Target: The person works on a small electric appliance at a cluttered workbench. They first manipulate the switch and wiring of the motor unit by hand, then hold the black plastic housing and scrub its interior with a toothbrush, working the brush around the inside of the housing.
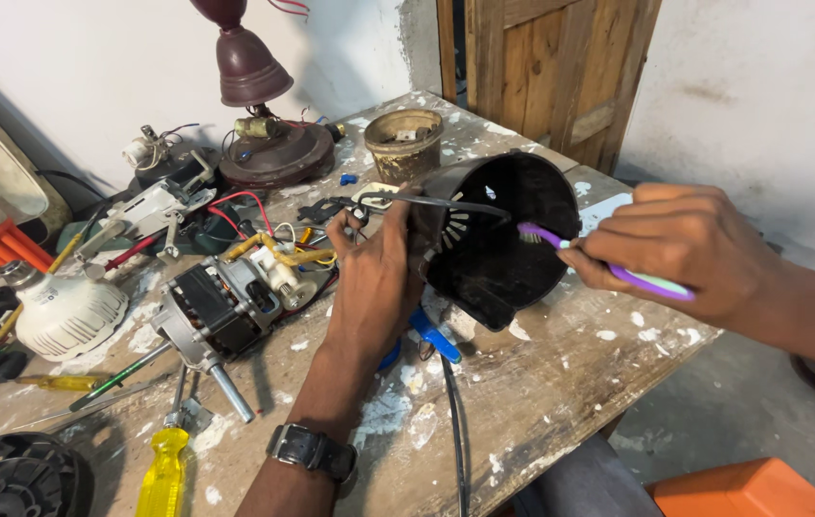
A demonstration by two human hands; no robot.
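Black plastic housing point(498, 244) is held tilted above the table point(541, 402) by the left hand point(374, 278), which is closed on its rim, and its open side is turned toward the right hand point(685, 249). A purple toothbrush point(608, 266) is gripped by that hand, and its bristles are placed at the edge of the opening. Dark dirt is seen inside, so the brushing is judged only partly done. A motor point(225, 311) is lying near, and a yellow screwdriver point(163, 469) also.

- A paint-spattered wooden workbench point(560, 383) carried the clutter.
- An electric motor point(221, 306) lay on it.
- A yellow-handled screwdriver point(163, 469) lay near the front edge.
- A brown pot point(404, 142) stood at the back.
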